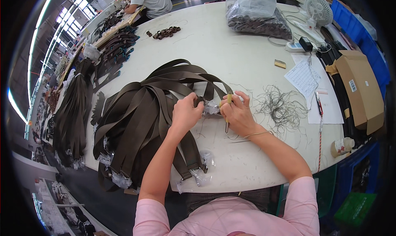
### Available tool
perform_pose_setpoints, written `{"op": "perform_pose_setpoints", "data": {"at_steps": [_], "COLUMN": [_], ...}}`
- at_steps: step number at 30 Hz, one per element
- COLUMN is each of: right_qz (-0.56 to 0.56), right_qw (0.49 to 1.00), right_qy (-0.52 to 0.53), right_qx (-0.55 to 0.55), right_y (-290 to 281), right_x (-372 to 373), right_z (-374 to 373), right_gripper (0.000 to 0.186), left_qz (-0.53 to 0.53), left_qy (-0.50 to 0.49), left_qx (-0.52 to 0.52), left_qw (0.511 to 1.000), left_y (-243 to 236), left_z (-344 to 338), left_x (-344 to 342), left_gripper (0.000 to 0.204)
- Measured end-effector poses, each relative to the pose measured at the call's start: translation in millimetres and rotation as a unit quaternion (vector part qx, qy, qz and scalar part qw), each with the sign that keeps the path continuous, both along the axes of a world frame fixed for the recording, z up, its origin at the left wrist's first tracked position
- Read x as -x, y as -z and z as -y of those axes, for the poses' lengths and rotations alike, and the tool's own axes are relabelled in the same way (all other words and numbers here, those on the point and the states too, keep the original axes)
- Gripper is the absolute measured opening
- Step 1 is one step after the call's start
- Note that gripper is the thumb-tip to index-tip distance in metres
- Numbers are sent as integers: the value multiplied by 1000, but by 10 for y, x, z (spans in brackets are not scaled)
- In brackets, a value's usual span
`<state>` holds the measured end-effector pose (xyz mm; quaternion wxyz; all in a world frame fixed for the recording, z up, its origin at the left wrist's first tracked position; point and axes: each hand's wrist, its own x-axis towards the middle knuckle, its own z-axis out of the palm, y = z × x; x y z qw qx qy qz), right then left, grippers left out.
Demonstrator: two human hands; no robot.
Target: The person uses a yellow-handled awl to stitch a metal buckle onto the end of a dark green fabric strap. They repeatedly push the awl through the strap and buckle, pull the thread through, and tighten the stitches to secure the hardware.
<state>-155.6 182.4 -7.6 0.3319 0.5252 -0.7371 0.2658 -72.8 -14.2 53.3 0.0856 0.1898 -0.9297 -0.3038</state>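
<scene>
My left hand is closed on the end of a dark brown webbing strap. Clear plastic wrap covers the fitting at that end, between my two hands. In my right hand is a slim tool with yellow on its handle, its metal part pointing down along the palm; its exact kind cannot be made out. My right fingertips touch the wrapped end. A big pile of brown straps spreads beside my left forearm, several with metal buckles in clear plastic.
Loose cut threads lie right of my hand. Farther off are a bag of brown pieces, a small heap of brown loops, a fan, papers and an open carton. A person sits at the far left.
</scene>
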Motion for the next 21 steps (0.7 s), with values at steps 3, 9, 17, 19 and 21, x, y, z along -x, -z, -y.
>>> {"op": "perform_pose_setpoints", "data": {"at_steps": [3,9,17,19,21], "right_qz": [16,46,-11,20,31], "right_qw": [1000,999,1000,1000,999], "right_qy": [-13,-4,-8,6,11], "right_qx": [11,21,-9,-3,-2], "right_y": [32,28,23,20,16], "right_x": [7,15,-105,-68,-35], "right_z": [1,-19,10,2,-13], "right_gripper": [15,17,16,16,16], "left_qz": [-20,63,56,94,135], "left_qy": [-12,131,65,152,226], "left_qx": [-50,141,208,193,137], "left_qw": [998,979,974,965,955], "left_y": [-136,-95,-96,-128,-212], "left_z": [-125,-155,-119,-146,-193], "left_x": [-1,-141,52,26,-62], "left_gripper": [22,21,16,16,20]}}
